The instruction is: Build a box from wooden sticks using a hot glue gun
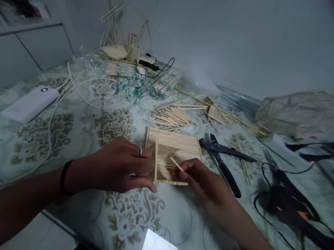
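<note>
A flat panel of glued wooden sticks (180, 142) lies on the glass table, with a small upright stick piece (157, 160) standing at its near left corner. My left hand (119, 165), a ring on one finger, closes around that upright piece from the left. My right hand (198, 176) pinches a short wooden stick (176, 163) and holds its tip over the panel, just right of the upright piece.
Black pliers (224, 162) lie right of the panel. Loose sticks (173, 116), packets of sticks (163, 85), stick models (126, 43), a stick frame (300, 110), a white power bank (29, 103), white cable and black cables (287, 200) crowd the table.
</note>
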The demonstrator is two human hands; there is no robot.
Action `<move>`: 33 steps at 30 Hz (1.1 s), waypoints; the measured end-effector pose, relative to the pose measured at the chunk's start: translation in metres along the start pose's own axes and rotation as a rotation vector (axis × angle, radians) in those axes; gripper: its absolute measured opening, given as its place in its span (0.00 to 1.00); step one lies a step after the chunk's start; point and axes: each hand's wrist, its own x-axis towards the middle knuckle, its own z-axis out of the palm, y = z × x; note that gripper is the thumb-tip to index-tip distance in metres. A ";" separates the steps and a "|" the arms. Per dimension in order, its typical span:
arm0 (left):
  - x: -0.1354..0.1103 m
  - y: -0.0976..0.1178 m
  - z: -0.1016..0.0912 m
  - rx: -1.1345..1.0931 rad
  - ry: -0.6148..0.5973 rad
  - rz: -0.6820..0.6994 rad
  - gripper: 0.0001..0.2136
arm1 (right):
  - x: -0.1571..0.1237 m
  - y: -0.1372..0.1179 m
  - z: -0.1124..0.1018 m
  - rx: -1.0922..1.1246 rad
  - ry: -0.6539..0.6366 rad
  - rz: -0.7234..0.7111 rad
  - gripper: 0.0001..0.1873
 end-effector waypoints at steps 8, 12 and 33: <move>-0.001 0.003 -0.001 -0.053 0.022 -0.015 0.09 | 0.002 0.003 0.000 0.026 -0.004 0.006 0.15; -0.003 0.003 -0.003 -0.153 -0.007 -0.057 0.08 | 0.001 0.002 0.000 0.034 -0.008 0.013 0.16; -0.001 0.010 -0.009 -0.238 -0.040 -0.138 0.05 | 0.004 -0.011 -0.003 0.023 0.012 -0.030 0.13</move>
